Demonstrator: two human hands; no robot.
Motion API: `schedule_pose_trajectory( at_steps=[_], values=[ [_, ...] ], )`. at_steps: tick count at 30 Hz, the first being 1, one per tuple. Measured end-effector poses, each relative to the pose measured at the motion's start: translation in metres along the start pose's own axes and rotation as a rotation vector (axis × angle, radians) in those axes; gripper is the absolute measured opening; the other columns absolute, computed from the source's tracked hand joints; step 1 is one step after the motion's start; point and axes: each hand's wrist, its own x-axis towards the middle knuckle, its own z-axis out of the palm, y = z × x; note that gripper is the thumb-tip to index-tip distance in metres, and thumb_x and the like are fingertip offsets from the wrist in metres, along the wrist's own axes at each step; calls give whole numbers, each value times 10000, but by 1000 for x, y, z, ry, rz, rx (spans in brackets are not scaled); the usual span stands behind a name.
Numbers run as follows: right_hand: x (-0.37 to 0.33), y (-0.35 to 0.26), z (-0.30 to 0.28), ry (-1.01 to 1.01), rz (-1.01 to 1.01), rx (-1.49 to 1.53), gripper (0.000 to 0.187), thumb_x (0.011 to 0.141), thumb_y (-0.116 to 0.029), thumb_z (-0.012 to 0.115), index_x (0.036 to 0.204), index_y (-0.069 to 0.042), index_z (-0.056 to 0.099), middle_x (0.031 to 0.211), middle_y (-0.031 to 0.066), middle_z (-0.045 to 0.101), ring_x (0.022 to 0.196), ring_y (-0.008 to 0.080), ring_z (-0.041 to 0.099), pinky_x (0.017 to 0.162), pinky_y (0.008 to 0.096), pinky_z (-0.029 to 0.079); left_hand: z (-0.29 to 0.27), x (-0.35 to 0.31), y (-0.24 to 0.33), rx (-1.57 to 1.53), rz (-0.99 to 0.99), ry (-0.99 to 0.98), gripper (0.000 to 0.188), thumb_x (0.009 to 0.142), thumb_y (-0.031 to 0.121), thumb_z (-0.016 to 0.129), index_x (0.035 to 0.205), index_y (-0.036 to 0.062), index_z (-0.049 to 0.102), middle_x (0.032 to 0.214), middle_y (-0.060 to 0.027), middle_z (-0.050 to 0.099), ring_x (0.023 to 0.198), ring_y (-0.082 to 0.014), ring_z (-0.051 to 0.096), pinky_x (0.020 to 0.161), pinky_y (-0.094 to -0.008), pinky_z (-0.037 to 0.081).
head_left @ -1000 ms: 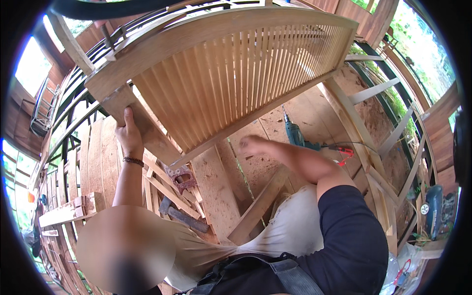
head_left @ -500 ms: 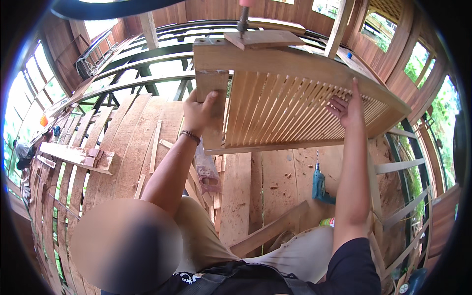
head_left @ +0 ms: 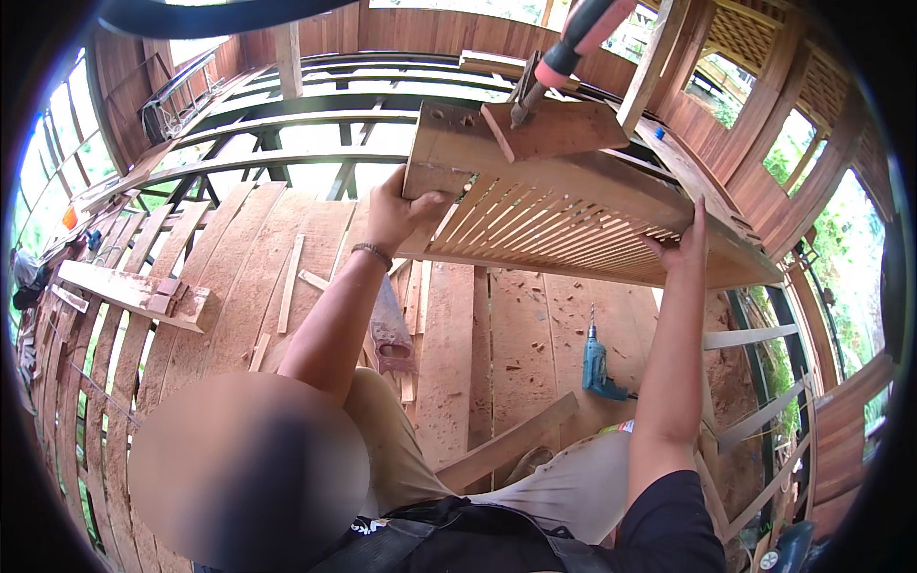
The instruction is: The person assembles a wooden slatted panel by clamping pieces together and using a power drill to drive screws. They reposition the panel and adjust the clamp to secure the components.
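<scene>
I hold a slatted wooden panel (head_left: 564, 215) up in front of me, tilted nearly flat. My left hand (head_left: 396, 212), with a bracelet on the wrist, grips the thick frame rail at the panel's left end. My right hand (head_left: 680, 246) presses with spread fingers against the panel's right lower edge. A small wooden block (head_left: 559, 129) lies on the top rail. A red-handled tool (head_left: 573, 43) comes in from the top edge, its metal end touching that block; who holds it is hidden.
Below lies a rough plank floor (head_left: 497, 325) with a teal power drill (head_left: 597, 365), a hand saw (head_left: 390, 334) and loose boards (head_left: 134, 291). Steel frame beams (head_left: 287, 153) with open gaps run beyond it. Another person (head_left: 24, 272) is at the far left.
My right hand came up off the floor area to the panel's right edge. The panel rose and tipped flatter, and the red-handled tool now rests on the block.
</scene>
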Motion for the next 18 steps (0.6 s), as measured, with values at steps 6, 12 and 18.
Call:
schedule_pose_trajectory(
  at_steps=[6, 12, 18],
  values=[
    [-27, -6, -14, 47, 56, 145, 884, 907, -610, 674, 1540, -82, 356, 1547, 227, 347, 1429, 443, 361, 1073, 737, 391, -9, 3, -6, 60, 111, -56, 771, 726, 555, 889, 1196, -14, 668, 983, -125, 772, 936, -167, 733, 804, -333, 579],
    [-36, 0, -41, -23, 74, 151, 680, 909, -435, 688, 1425, -72, 434, 1399, 201, 477, 1288, 394, 525, 1008, 646, 537, -20, -1, -4, 240, 203, -152, 809, 752, 630, 821, 1216, -5, 633, 986, -203, 754, 969, -346, 756, 798, -387, 586],
    [-86, 22, -27, 169, 35, 197, 628, 854, -333, 666, 1385, -73, 452, 1385, 207, 508, 1276, 360, 549, 998, 600, 556, -37, -2, -21, 414, 234, -259, 751, 799, 623, 780, 1200, 10, 613, 1014, -202, 744, 1001, -397, 726, 827, -436, 578]
  ],
)
